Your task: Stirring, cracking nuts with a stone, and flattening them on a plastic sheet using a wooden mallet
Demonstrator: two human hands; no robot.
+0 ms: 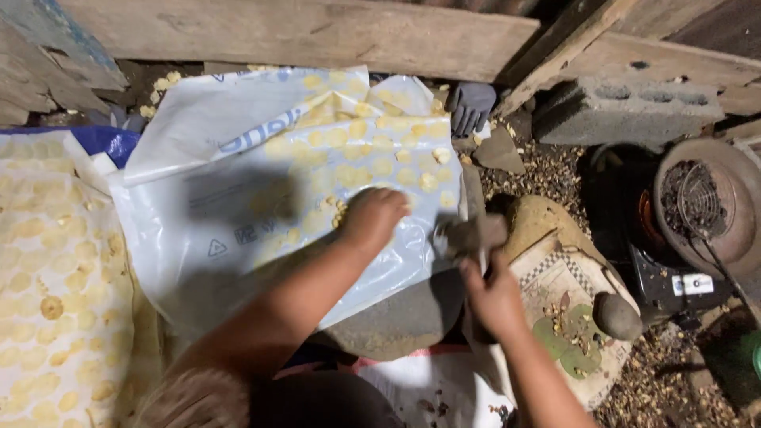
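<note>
On plastic sheet (238,198), left hand (371,218) places chips (339,212)

Hammer (469,235): grey, blurred, raised above flat stone (396,317). Chips (380,154): pale yellow, flat, spread on white plastic sheet (198,230).

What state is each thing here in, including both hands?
Left hand: knuckles up, resting on the sheet among the discs.
Right hand: closed around a hammer handle.
Hammer: raised, head blurred.
Plastic sheet: spread out, partly covered with discs.
Yellow discs: flattened, laid in rows.
Grey glove: lying unused.
Flat stone: partly under the sheet.
</note>
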